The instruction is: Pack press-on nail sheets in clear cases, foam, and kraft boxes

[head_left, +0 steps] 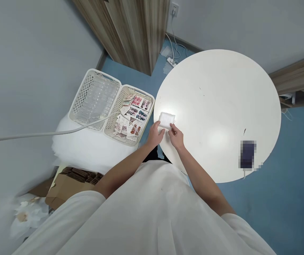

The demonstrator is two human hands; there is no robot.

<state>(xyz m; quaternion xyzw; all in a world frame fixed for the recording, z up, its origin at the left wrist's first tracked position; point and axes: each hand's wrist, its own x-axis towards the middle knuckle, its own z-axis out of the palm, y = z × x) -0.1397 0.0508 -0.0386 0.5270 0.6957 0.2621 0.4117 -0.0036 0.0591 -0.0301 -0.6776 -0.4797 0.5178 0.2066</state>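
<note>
A small white rectangular packet [167, 119], seemingly wrapped in foam or film, is at the left edge of the round white table [215, 88]. My left hand [155, 136] grips its lower left corner, with the thumb pointing in toward the near edge. At the lower right corner my right hand [176, 137] pinches the packet between thumb and fingers. Whether the packet rests fully on the tabletop or is slightly raised, I cannot tell. Its contents do not show.
Left of the table, one white basket [154, 97] holds cards of press-on nails [141, 115]; another basket [73, 102] holds clear plastic trays. White sheeting [83, 148] lies beneath them. A pale cable [48, 134] crosses above. A blurred-out dark device [247, 154] lies at the table's right.
</note>
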